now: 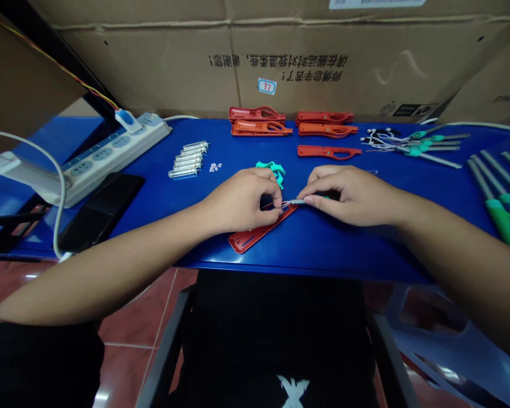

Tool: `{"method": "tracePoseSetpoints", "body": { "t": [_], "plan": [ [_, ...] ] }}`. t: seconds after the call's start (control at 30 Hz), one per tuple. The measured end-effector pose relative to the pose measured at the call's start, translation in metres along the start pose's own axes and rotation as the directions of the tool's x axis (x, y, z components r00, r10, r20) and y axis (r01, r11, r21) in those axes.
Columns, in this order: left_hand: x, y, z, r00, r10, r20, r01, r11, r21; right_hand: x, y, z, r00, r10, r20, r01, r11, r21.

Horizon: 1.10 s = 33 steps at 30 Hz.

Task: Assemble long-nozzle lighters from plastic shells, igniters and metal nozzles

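Observation:
Over a red plastic lighter shell half (255, 235) on the blue table, my two hands are close together. My left hand (249, 198) is closed in a pinch at thin white and red wires (285, 204), its thumb beside the shell. Between the thumb and fingers of my right hand (344, 192) is a slim metal tube (297, 202), its end facing the wires. The rest of the tube is hidden by my fingers. Just behind my left hand lie teal plastic trigger parts (276, 170).
Several red and orange shell halves (261, 128) lie at the back. Metal rods with wires and teal parts (429, 144) are at right, near green-handled lighters (504, 209). Clear cylinders (189, 160), a phone (104, 212) and a power strip (110, 156) lie left. A cardboard box (153, 62) stands behind.

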<state>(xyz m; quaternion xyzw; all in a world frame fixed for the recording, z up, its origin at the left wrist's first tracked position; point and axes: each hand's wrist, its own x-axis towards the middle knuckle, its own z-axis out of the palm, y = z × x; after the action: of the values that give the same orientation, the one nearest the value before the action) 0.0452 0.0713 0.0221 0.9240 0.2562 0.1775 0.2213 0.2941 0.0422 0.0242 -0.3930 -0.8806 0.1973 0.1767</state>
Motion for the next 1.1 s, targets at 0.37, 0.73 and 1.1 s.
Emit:
{"method": "tracePoseSetpoints", "body": {
  "t": [0.37,0.73,1.1],
  "plan": [
    [0.001,-0.003,0.008,0.996,0.085,0.041,-0.081,0.993,-0.090,-0.002,0.006,0.007,0.999,-0.027,0.033,0.028,1.000,-0.009],
    [0.003,-0.006,0.008,0.998,-0.042,0.047,0.044,0.998,-0.041,-0.004,0.006,0.006,0.998,-0.037,0.050,0.041,0.997,-0.069],
    [0.003,-0.006,0.008,0.999,-0.046,0.016,0.047,0.996,-0.073,-0.010,0.000,0.011,0.999,0.011,-0.049,-0.014,0.998,-0.062]
  ]
}}
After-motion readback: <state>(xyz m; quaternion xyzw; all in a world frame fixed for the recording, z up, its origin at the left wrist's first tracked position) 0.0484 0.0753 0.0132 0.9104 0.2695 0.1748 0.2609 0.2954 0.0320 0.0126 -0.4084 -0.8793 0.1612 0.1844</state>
